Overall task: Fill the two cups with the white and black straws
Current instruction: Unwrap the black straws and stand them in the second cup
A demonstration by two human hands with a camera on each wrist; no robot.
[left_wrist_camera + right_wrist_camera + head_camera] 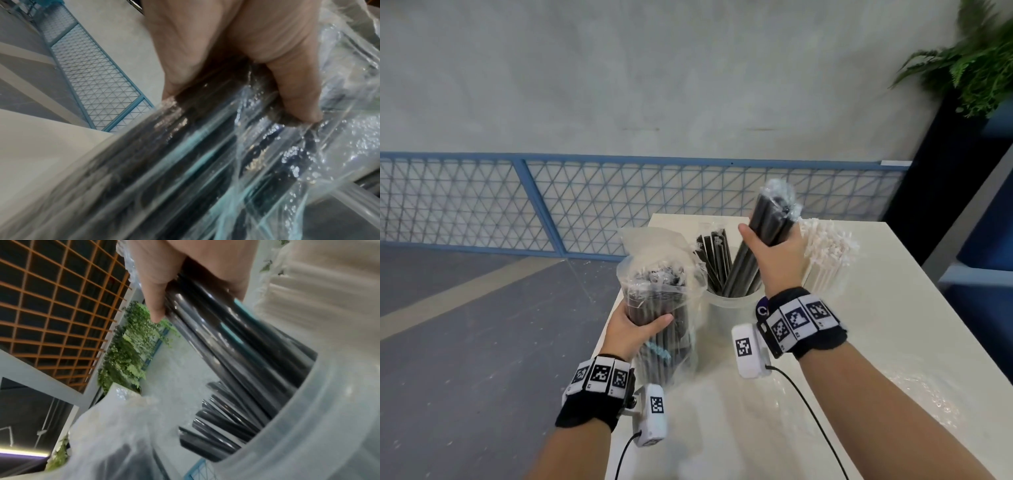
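Straws fill both hands. The right hand (774, 253) grips a bundle of black straws (763, 236), fingers and thumb wrapped around its middle, and holds it tilted with its lower ends inside the translucent cup (726, 311) in the middle of the table (893, 342). More black straws (714, 255) already lean in that cup against its far-left side. From the right wrist, the bundle (236, 340) runs down past the cup's rim (308, 402), with loose straws fanned out beneath it.

The left hand (635, 330) holds a clear plastic bag (664, 308) of black straws upright near the table's left edge, just left of the cup, thumb across the front and fingers hidden behind. The left wrist view shows the thumb (294, 91) pressed into the crinkled plastic (226, 162), with blue print on it.

White straws (825, 253) stand packed together behind the right hand, at the cup's right; their own cup is hidden. A blue mesh fence (585, 202) runs behind the table, and a fern (972, 61) sits at the upper right.
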